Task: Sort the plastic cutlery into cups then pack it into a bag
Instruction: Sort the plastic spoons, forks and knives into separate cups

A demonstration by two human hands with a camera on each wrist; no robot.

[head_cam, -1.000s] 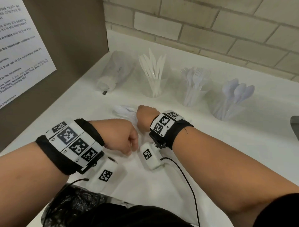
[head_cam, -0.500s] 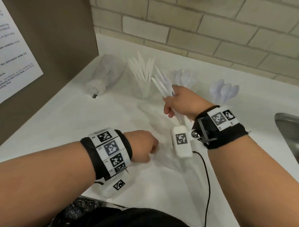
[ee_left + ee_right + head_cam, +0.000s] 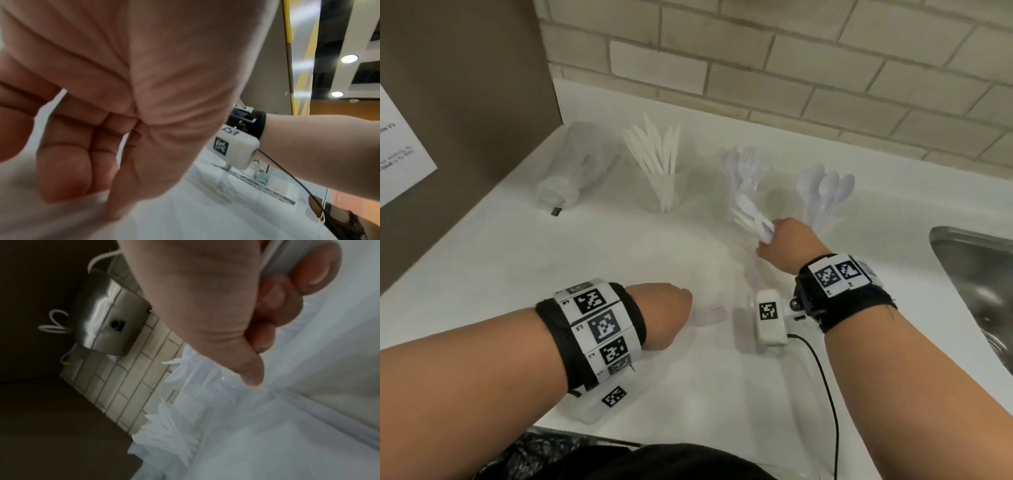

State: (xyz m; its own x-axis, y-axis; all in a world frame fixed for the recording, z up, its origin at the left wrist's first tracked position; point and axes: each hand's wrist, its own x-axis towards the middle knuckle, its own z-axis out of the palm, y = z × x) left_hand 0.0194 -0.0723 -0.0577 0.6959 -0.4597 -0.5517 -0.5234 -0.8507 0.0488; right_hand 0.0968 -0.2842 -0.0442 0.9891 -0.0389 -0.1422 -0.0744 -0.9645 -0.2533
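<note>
Three clear cups stand in a row at the back: knives (image 3: 661, 185), forks (image 3: 748, 171) and spoons (image 3: 823, 198). My right hand (image 3: 774, 240) grips a bundle of white cutlery (image 3: 751, 216) just in front of the fork cup, and the bundle points up and left. In the right wrist view the fingers (image 3: 273, 305) are curled round the bundle. My left hand (image 3: 674, 308) stays low over the counter with its fingers (image 3: 68, 154) curled. A pale fork (image 3: 710, 313) sticks out past them, tines to the right.
A clear plastic bag (image 3: 575, 164) lies at the back left beside a brown panel (image 3: 465, 102). A steel sink (image 3: 976, 281) opens at the right edge. A tiled wall (image 3: 791, 68) runs behind the white counter (image 3: 551, 274). A black cable (image 3: 828, 394) trails from my right wrist.
My right hand lifted the cutlery bundle off the counter and carried it right, up to the fork cup. My left hand stayed low with curled fingers.
</note>
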